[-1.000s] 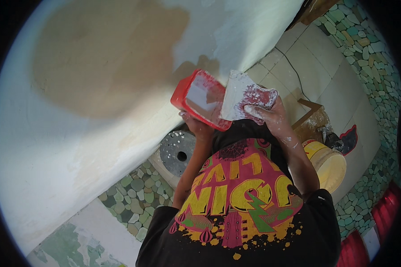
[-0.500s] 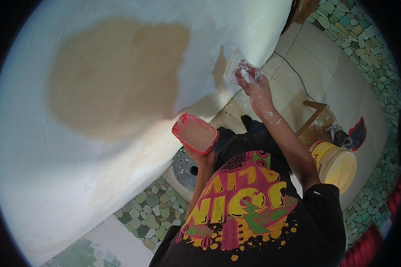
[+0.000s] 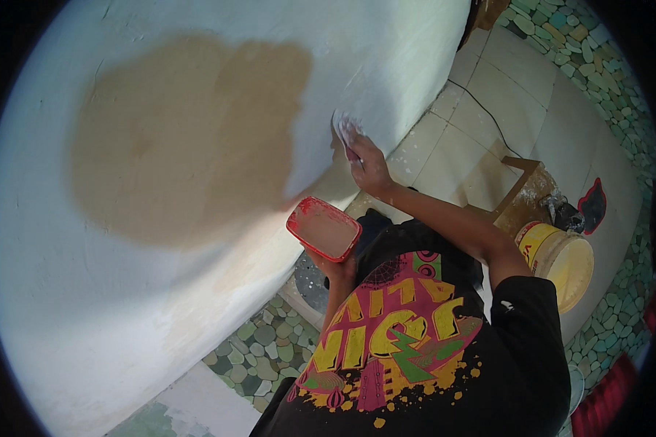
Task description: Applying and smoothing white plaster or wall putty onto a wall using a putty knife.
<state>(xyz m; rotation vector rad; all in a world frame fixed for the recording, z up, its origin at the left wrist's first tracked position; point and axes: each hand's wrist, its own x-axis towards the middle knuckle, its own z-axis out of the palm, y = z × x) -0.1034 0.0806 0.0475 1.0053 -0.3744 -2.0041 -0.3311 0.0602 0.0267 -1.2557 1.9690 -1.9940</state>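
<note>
My left hand (image 3: 338,268) grips a red rectangular tub (image 3: 315,249) from below. Smooth greyish-pink paste fills the bottom of the tub, whose mouth faces up. A flat putty scraper (image 3: 339,125), smeared white, is pinched in my right hand (image 3: 372,169). Its edge lies at the surface of the pale wall (image 3: 393,65), just right of a broad brownish shadow. White smears show on the fingers of my right hand; part of the scraper is hidden by them. The tub is nearer to me than the scraper, a little to its left.
On the tiled floor (image 3: 517,80) at right stand a yellow and white bucket (image 3: 567,273) and a brown wooden piece (image 3: 526,191). A dark cable (image 3: 492,116) runs along the tiles. Pebble flooring (image 3: 259,346) borders the wall's foot, and red cloth (image 3: 601,404) shows at lower right.
My right hand has swung left and slightly nearer, bringing the scraper along the wall toward the shadow. The tub in my left hand has shifted only slightly.
</note>
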